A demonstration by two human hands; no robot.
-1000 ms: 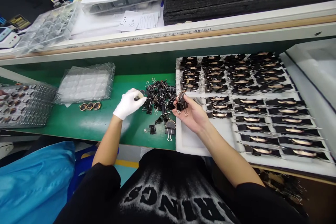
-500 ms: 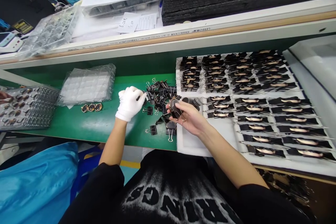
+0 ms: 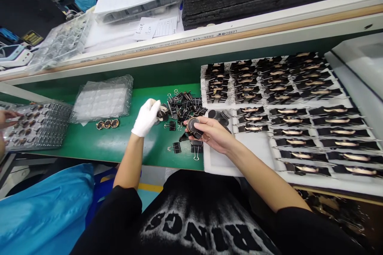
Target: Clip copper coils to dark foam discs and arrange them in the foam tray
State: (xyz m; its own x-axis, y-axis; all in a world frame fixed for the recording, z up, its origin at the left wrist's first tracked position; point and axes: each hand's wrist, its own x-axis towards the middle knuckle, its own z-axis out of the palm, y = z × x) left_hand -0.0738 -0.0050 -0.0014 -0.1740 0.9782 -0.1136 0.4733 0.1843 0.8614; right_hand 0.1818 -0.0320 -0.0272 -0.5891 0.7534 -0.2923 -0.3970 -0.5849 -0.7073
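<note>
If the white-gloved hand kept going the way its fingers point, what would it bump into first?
The left hand points right, toward the pile of binder clips. Its fingertips already seem to touch the nearest clip at the pile's edge, so the clips come first. Depth is hard to judge from this one view.

Gloved left hand (image 3: 146, 118) pinches a part at clip pile (image 3: 183, 107) on green worktop (image 3: 119, 139); bare right hand (image 3: 211, 133) grips dark disc (image 3: 193, 125).

The right hand (image 3: 211, 133) has drawn left toward the clip pile (image 3: 184, 107), seemingly holding a dark disc (image 3: 193, 124).
</note>
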